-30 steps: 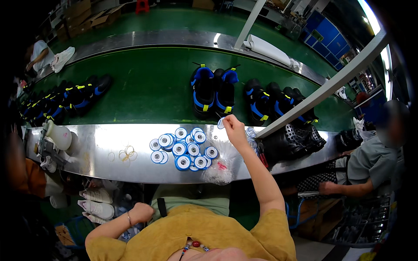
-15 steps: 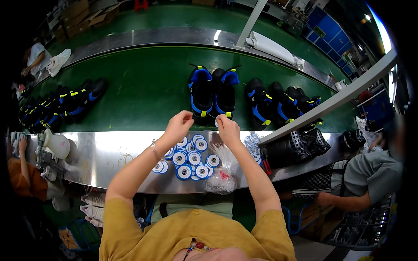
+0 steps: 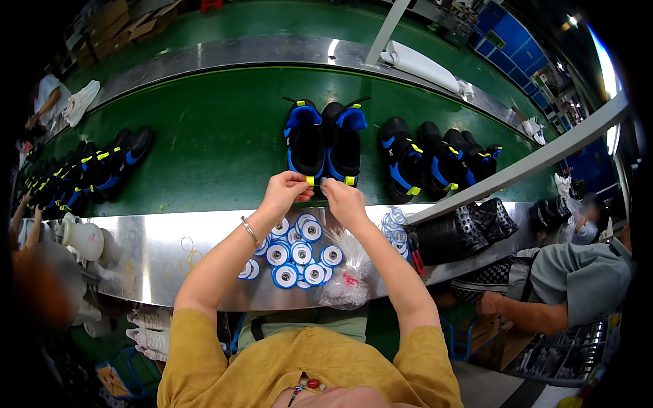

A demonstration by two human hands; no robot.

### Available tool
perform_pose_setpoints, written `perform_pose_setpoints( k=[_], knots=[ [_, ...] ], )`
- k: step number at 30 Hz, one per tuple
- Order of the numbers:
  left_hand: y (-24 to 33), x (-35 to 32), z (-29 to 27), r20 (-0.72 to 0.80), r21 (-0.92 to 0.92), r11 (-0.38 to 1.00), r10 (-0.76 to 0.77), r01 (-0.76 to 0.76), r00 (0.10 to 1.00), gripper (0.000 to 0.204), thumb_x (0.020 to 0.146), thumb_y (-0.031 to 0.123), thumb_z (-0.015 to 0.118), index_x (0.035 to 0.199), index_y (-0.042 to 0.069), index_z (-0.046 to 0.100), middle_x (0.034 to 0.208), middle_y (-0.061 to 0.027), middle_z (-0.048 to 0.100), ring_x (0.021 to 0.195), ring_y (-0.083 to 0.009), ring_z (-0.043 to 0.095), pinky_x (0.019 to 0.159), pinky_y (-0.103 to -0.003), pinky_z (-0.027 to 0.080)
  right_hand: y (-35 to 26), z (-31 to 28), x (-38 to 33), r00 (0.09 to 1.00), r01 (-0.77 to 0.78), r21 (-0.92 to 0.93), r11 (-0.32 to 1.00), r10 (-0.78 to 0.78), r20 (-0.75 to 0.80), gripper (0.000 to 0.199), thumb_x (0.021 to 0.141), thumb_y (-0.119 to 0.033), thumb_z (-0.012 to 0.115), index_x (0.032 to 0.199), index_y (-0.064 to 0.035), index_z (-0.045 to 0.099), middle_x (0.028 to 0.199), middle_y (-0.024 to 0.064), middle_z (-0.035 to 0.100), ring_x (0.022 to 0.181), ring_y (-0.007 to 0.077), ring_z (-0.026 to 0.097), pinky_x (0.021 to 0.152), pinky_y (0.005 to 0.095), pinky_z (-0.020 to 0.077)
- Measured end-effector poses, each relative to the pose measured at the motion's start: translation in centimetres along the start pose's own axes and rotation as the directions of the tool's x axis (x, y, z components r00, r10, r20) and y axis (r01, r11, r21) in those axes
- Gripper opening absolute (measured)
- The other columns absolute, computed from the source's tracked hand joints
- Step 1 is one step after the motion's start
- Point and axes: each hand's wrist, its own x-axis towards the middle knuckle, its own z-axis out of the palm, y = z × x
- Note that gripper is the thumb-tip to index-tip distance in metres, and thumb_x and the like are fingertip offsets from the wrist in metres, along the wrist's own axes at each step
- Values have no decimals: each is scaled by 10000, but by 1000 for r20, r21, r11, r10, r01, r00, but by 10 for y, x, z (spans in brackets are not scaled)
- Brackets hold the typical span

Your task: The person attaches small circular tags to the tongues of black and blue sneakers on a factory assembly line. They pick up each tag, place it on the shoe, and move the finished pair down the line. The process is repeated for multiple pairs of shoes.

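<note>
A pair of black-and-blue shoes (image 3: 303, 139) with yellow heel tabs stands upright on the green surface, heels toward me. Behind the left shoe's heel, my left hand (image 3: 286, 190) is closed in a pinch beside the yellow tab (image 3: 310, 181). My right hand (image 3: 345, 202) pinches close to it, behind the right shoe's heel. A thin pale strand (image 3: 317, 185) spans the small gap between my fingertips; its ends are hidden. Below my hands lie round white-and-blue tags (image 3: 301, 253) in a loose pile, next to a clear plastic bag (image 3: 345, 291) with fine clear strands spreading from it.
More matching shoes stand to the right (image 3: 401, 160) and left (image 3: 112, 163). A grey bar (image 3: 524, 163) slants across the right side. Black boots (image 3: 462, 234), a red-handled tool (image 3: 416, 255) and rubber bands (image 3: 187, 255) lie on the metal ledge (image 3: 160, 238). Co-workers sit on both sides.
My hands have come closer together, the right moving left and the left moving slightly right, at the shoes' heels. The view has shifted a little; the shoes appear slightly further left.
</note>
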Motion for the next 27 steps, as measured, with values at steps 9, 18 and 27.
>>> perform_pose_setpoints(
  k=[9,18,27],
  knots=[
    [-16,-21,-33,-56,325,943,98,-75,994,97,915,93,599,893,3,629,820,-59,672,720,-112,651,582,-212,514,-31,31,-10,970,-185,101,977,165,180,152,930,-212,487,916,-77,554,771,140,668,774,354,652,625,482,500],
    [43,-9,-21,33,431,770,507,-470,861,77,931,76,585,896,14,612,876,-26,656,732,-59,581,522,-183,460,-46,4,36,981,-137,349,927,175,-80,160,944,-177,525,1027,-42,548,829,185,663,780,383,641,651,451,491],
    [31,-4,-10,181,299,873,345,-386,921,71,955,64,548,907,20,578,777,-25,620,628,-58,557,512,-177,439,-38,6,53,978,-164,534,830,208,-23,118,926,-107,532,942,10,542,758,177,641,705,291,656,627,357,499]
  ],
)
